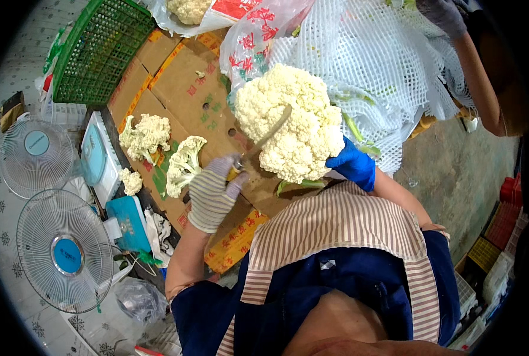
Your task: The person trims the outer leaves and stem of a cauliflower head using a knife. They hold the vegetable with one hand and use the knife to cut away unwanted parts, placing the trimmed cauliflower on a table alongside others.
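Note:
A large head of cauliflower (291,120) is held up over a cardboard-covered work surface. My right hand (355,164), in a blue glove, supports it at its lower right side. My left hand (215,191) wears a striped knit glove and grips the yellow handle of a knife (271,133). The knife's thin curved blade reaches across the front of the head; whether it touches is unclear. Close to my left hand lies a cut cauliflower piece (186,164). A larger cut piece (144,138) and a small floret (131,181) lie farther left.
A green plastic basket (102,49) stands at the upper left, above two fans (64,249) and a blue-topped scale (93,153). White foam netting (362,66) covers the upper right. Beside it is another person's gloved hand (444,18).

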`<act>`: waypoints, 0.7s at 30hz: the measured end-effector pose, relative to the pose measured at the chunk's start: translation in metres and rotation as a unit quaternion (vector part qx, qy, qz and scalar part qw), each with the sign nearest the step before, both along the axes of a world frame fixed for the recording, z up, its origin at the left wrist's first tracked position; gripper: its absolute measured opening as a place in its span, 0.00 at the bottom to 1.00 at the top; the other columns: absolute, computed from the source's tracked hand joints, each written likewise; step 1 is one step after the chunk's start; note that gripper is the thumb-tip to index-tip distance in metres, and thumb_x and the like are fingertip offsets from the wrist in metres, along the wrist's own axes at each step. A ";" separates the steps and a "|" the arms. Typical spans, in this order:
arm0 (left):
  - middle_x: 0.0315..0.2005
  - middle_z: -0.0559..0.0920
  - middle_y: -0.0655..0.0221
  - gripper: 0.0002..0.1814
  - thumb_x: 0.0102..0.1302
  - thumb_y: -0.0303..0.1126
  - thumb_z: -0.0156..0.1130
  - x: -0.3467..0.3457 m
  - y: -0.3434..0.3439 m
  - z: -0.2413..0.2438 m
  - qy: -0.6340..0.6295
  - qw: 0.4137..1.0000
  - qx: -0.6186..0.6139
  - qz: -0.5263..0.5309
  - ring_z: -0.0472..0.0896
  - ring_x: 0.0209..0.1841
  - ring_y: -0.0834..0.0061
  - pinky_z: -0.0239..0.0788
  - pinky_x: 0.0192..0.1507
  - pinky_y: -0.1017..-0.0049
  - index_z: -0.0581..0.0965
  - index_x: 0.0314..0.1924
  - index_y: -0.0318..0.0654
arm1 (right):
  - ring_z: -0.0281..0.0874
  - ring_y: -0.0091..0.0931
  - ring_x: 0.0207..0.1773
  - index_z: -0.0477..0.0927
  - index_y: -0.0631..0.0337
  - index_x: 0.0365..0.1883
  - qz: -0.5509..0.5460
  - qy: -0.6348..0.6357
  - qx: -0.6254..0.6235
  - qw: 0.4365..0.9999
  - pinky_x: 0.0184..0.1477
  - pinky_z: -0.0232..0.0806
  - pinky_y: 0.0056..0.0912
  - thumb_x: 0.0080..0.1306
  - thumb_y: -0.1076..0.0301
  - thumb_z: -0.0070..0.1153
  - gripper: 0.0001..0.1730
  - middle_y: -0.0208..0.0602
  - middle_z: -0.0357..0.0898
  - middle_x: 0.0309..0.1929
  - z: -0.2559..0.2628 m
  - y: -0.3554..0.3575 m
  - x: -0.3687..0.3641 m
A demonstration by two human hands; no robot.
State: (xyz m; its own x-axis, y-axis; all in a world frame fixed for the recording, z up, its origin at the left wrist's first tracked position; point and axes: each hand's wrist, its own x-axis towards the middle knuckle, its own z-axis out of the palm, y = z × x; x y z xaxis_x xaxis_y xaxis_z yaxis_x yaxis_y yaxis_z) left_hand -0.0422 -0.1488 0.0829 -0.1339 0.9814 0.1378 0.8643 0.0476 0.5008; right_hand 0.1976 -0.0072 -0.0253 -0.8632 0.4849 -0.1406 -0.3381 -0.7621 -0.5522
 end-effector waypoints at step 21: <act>0.25 0.80 0.64 0.20 0.51 0.35 0.68 -0.017 0.007 0.044 0.002 0.997 0.037 -0.074 0.80 0.26 0.64 0.71 0.29 0.71 0.77 0.45 0.41 | 0.54 0.32 0.71 0.46 0.51 0.72 0.089 0.051 0.050 0.993 0.69 0.53 0.37 0.56 0.73 0.64 0.51 0.38 0.52 0.71 -0.037 0.004 0.003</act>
